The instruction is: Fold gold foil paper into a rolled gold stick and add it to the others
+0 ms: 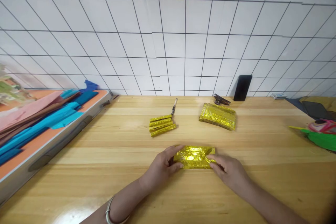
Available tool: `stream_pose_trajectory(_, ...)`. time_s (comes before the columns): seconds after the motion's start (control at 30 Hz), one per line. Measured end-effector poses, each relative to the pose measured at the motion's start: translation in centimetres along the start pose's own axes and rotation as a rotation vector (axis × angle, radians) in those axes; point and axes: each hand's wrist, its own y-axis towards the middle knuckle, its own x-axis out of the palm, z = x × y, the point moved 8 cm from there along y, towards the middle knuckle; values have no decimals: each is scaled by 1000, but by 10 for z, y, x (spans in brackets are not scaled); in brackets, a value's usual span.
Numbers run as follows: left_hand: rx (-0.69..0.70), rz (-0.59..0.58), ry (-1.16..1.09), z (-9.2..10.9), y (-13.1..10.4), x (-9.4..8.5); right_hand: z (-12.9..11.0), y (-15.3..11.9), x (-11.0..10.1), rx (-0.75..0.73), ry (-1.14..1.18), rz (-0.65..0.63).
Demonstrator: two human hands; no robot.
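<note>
A shiny gold foil sheet [194, 156] with crinkles and lengthwise creases lies on the wooden table in front of me. My left hand [164, 164] holds its left end, fingers on the top edge and thumb at the lower corner. At the right end, my right hand [227, 170] pinches the foil between thumb and fingers. Beyond the sheet, several narrow folded gold strips [161, 125] lie to the left. A stack of gold foil sheets [217, 116] rests farther back on the right.
A pen [174, 106] touches the strips' far end. Behind the stack are a dark clip [222, 99] and a black phone [243, 88] leaning on the tiled wall. Coloured sheets [65, 112] cover an orange board at left; a green item [319, 139] sits at right.
</note>
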Motion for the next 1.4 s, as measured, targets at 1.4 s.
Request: stream_pose_trajectory(1.4, 411, -333, 741, 38, -12, 36, -33, -4, 20, -290, -326, -311)
